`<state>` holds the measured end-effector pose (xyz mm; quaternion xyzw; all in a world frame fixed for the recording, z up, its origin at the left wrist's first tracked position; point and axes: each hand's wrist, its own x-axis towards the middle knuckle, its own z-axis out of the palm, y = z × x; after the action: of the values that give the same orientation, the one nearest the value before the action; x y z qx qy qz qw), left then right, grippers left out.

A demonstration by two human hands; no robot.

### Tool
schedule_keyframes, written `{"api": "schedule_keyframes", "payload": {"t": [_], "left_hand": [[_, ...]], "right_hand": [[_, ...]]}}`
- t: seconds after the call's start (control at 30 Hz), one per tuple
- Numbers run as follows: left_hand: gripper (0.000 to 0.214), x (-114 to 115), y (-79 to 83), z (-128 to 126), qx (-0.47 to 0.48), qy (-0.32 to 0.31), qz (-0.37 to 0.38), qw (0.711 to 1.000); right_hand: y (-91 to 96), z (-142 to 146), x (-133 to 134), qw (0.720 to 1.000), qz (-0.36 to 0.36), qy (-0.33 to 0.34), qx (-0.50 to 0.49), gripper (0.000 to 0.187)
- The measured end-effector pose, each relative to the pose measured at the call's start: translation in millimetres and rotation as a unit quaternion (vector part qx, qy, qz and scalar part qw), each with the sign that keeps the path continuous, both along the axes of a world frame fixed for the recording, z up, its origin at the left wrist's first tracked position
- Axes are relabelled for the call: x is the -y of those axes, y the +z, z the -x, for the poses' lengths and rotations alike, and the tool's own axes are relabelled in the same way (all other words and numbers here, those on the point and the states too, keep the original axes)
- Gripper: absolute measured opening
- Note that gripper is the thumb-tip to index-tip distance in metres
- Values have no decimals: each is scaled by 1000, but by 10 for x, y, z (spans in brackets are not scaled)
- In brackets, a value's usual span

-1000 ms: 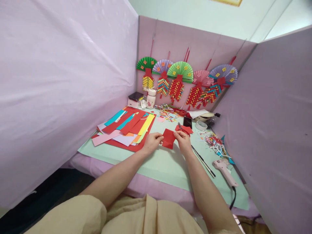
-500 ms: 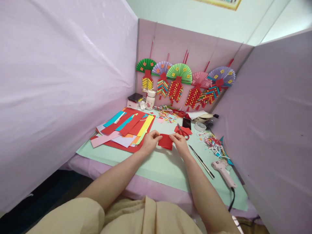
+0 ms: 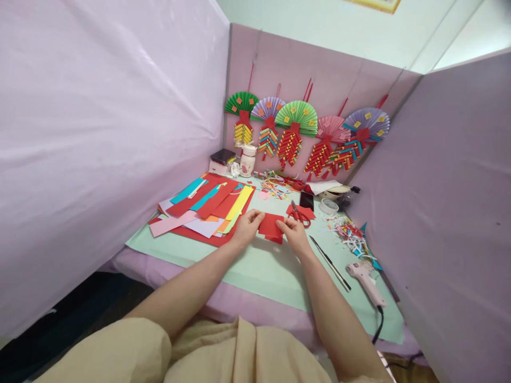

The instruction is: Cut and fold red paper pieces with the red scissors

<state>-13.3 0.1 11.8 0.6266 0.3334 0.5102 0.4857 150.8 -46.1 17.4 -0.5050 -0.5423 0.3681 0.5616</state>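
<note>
Between my hands, above the pale green mat (image 3: 259, 263), is a piece of red paper (image 3: 271, 226) with a second red layer showing below its lower edge. My left hand (image 3: 248, 227) pinches its left side between thumb and fingers. On the right side, my right hand (image 3: 293, 231) grips it with the thumb in front. Red-handled scissors (image 3: 299, 215) rest on more red paper just beyond my right hand. To the left of my left hand lies a pile of coloured paper strips and sheets (image 3: 195, 218).
At the right are a black-and-silver pen-like tool (image 3: 330, 264), a pink glue gun (image 3: 367, 282) with its cord, and a heap of paper scraps (image 3: 351, 234). A phone (image 3: 306, 200), a tape roll (image 3: 328, 206) and a white bottle (image 3: 248, 160) stand farther back. Paper fans (image 3: 296, 118) hang on the back panel.
The red paper is raised and tilted slightly, and more of its lower layer shows. Both hands keep their hold. The whole view has shifted a little.
</note>
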Motion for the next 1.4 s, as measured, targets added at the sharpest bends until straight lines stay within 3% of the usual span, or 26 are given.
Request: {"api": "schedule_keyframes", "payload": {"t": [0.1,0.33,0.43,0.6,0.77,0.9,1.03,1.23,1.3,1.4], "left_hand": [[32,5,-8,-1,-46,-31,-6,998],[34,49,40,27,-45,29,-55,997],[34,67,70,21,-20,0,-15,1000],[34,85,94,9,-29,-97,28,995],[35,80,77,5,-12,-56,-6,998],[36,58,56,-4,-12,-19,-3,1000],[39,64,59,-9,-29,-57,22,998],[37,95,80,12,-38,-16,-39,998],[38,90,82,13,-28,-9,-22,999],[36,65,84,6,34,-42,68,996]], "right_hand": [[3,-24,-8,999,-25,-21,1,35],[-14,10,-14,1000,14,2,-1,36],[-19,2,-16,1000,-5,-14,5,37],[-54,-37,-62,997,-21,-34,-66,33],[-70,-27,-83,993,5,14,-117,31],[-74,-36,-79,997,-1,18,-73,29],[-60,-47,-65,998,-30,-16,-44,28],[7,-8,-20,999,-28,-9,-15,31],[41,6,6,999,-32,-10,12,32],[86,24,52,998,-27,13,53,33]]}}
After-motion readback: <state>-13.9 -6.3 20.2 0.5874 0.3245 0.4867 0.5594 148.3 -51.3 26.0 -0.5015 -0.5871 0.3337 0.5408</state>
